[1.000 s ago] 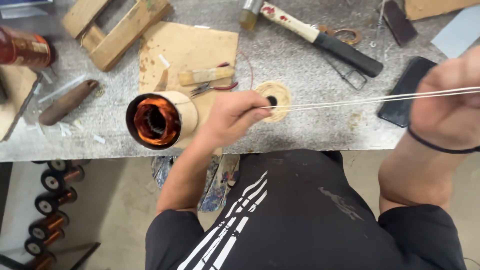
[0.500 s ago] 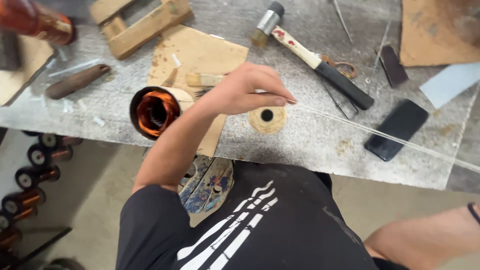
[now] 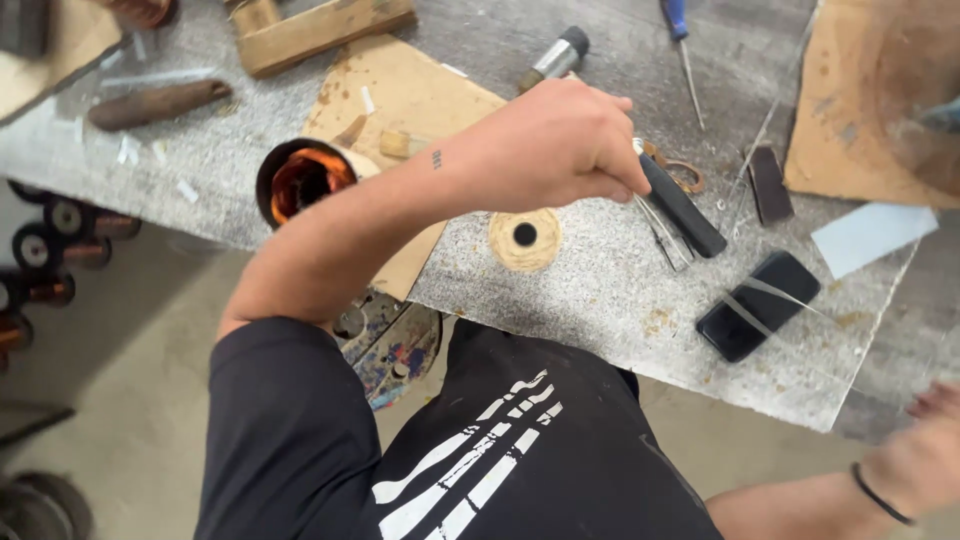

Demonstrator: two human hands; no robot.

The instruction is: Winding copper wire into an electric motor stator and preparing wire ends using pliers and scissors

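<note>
Shifted since half a second ago: left hand (image 3: 555, 145) now raised over bench (image 3: 600, 290), fingers pinched shut on thin pale strand (image 3: 770, 295). Strand flat, whitish, faintly blurred, stretched tight across black phone (image 3: 758, 305) toward right hand (image 3: 925, 450). Right hand at lower frame edge, blurred; grip unclear. Round tan spool (image 3: 525, 238) below left hand.

Left hand (image 3: 555, 145) pinching tape strip (image 3: 770, 295), spool (image 3: 524, 239) below
</note>
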